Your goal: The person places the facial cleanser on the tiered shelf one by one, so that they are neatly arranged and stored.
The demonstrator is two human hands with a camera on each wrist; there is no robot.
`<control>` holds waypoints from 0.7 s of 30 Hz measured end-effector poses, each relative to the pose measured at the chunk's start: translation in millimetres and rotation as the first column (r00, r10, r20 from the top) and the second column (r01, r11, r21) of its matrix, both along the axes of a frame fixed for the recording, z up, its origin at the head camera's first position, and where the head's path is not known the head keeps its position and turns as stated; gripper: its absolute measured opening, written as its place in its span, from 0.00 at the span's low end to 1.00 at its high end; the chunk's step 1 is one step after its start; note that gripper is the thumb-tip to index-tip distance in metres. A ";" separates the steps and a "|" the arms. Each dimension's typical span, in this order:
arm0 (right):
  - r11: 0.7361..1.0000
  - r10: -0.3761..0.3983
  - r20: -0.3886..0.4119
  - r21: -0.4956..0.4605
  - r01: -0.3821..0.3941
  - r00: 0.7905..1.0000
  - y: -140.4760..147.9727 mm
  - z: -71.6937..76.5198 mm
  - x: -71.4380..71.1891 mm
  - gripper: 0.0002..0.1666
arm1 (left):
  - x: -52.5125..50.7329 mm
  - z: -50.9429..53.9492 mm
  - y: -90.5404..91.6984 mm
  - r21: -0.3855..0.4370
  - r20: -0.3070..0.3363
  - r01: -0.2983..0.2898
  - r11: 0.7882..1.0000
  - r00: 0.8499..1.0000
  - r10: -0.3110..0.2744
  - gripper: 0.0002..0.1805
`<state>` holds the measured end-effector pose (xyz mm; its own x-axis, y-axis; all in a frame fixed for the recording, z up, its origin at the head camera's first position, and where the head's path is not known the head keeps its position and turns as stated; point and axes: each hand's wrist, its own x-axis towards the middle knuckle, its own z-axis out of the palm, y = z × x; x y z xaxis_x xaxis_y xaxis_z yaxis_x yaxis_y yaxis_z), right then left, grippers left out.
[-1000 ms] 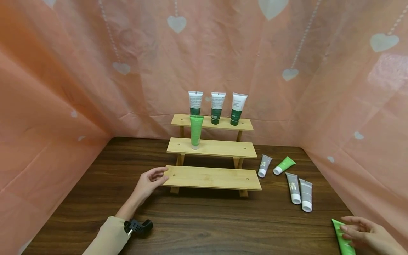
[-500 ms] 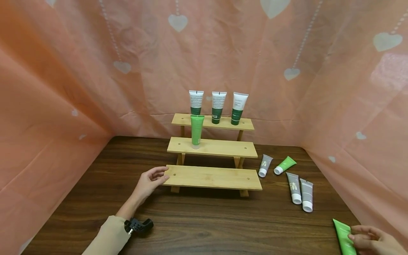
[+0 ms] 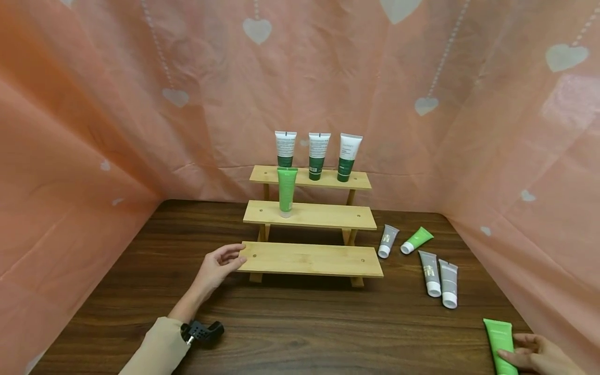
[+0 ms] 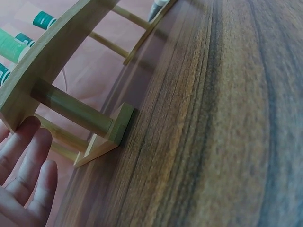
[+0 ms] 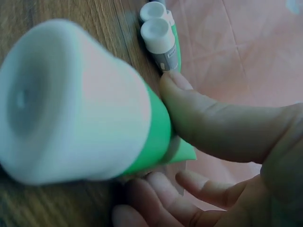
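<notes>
My left hand (image 3: 213, 268) holds the left end of the lowest step of a three-tier wooden display stand (image 3: 309, 259). In the left wrist view, relaxed fingers (image 4: 28, 165) lie by the board's end; the thumb is hidden there. At the lower right, my right hand (image 3: 539, 354) grips a green squeeze tube (image 3: 499, 338), thumb on its near side. The tube's white cap (image 5: 42, 99) points at the right wrist camera. One green tube (image 3: 287, 190) stands cap down on the middle step. Several white-and-green tubes (image 3: 319, 153) stand on the top step.
Right of the stand, grey tubes (image 3: 429, 273) and a smaller-looking green tube (image 3: 419, 239) lie on the dark wooden table (image 3: 328, 328). Pink curtains (image 3: 211, 130) with white hearts enclose the table's back and sides. A black wrist device (image 3: 201, 331) sits on the left forearm.
My right hand has closed its thumb and fingers on the green tube, which has shifted slightly left and turned its face upward. The left hand stays at the stand.
</notes>
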<state>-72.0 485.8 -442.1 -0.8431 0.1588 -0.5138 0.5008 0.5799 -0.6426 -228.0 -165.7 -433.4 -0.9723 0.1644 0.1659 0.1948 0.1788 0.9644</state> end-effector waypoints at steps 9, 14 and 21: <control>0.994 0.069 -0.038 0.085 -0.065 0.997 -15.5 1.7 -6.8 0.57 | 0.2 -0.2 -1.2 0.005 0.005 -0.004 1.000 1.000 0.004 0.21; 0.998 0.038 -0.056 0.057 -0.035 0.998 -21.0 2.7 -11.3 0.58 | -0.2 -0.4 -0.6 0.012 0.009 -0.011 1.000 1.000 0.011 0.21; 0.999 0.040 -0.088 0.004 -0.040 0.995 -23.6 2.9 -14.0 0.56 | -1.0 -1.1 -0.6 0.008 0.001 -0.005 1.000 1.000 0.005 0.21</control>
<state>-86.0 462.1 -439.2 -0.8908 0.1254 -0.4367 0.4187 0.5999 -0.6818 -229.0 -166.3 -434.4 -0.9734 0.1581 0.1658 0.1925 0.1722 0.9661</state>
